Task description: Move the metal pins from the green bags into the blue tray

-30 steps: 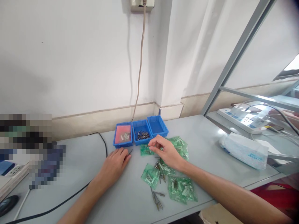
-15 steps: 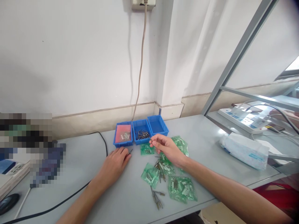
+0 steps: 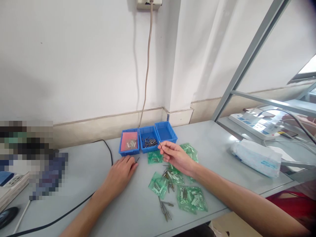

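Observation:
My left hand (image 3: 120, 169) rests on the table in front of the left blue bin (image 3: 129, 152), fingers curled. A thin dark metal pin (image 3: 137, 160) pokes out between its thumb and forefinger. Over the table, by the front of the middle blue bin (image 3: 145, 150), my right hand (image 3: 176, 156) pinches a small thin metal piece (image 3: 160, 144), too small to name more closely. Loose dark metal pins (image 3: 151, 142) fill part of the middle bin. Below and beside my right hand lie green plastic bags (image 3: 158, 185) with metal parts inside.
Several loose metal shafts (image 3: 164, 208) lie near the front edge. The right blue bin (image 3: 166, 131) stands by the wall. A black cable (image 3: 74, 210) crosses the left side, near a mouse (image 3: 8, 215). To the right are a white plastic pack (image 3: 256, 158) and a metal frame (image 3: 247, 56).
My right hand has tilted slightly, and the small metal piece in its fingertips now shows more clearly, pointing up. The left hand stays in place. The whole view has shifted a little.

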`<state>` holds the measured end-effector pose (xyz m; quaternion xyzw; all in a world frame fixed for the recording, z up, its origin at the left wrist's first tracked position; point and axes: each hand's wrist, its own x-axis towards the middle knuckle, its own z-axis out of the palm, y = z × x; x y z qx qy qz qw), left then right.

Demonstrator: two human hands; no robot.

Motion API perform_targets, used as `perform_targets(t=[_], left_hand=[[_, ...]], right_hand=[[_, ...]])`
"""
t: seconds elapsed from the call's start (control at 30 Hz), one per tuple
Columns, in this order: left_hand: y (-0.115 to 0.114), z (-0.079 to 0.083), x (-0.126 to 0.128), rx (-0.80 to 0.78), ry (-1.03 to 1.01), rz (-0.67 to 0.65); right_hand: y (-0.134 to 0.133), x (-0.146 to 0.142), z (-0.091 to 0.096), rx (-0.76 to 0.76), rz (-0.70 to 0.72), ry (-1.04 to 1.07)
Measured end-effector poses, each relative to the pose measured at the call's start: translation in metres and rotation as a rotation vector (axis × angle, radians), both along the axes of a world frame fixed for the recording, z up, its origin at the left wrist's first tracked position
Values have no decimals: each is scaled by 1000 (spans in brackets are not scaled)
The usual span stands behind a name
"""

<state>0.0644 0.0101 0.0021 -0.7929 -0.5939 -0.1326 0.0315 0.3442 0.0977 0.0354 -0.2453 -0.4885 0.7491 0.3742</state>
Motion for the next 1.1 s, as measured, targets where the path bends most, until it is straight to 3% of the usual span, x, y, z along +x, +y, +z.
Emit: perform_targets(t=[0.27,0.47,0.73,0.97,1.1], left_hand=[[-2,-1,1,-39,-78,41],[-1,0,1,-32,-76,27],[0,0,2,-17,-83,-60],[1,-1,9,-31,-108,-155],[1,-8,8,-7,-199,-171]], right_hand=[[-1,1,-2,476,-265,-367],[-2,3,-5,762,-322,-553],[-5,1,-4,831,-213,-650],[-9,3,-7,1243,4,-657],[-11,1,-11,1309,103,-687]])
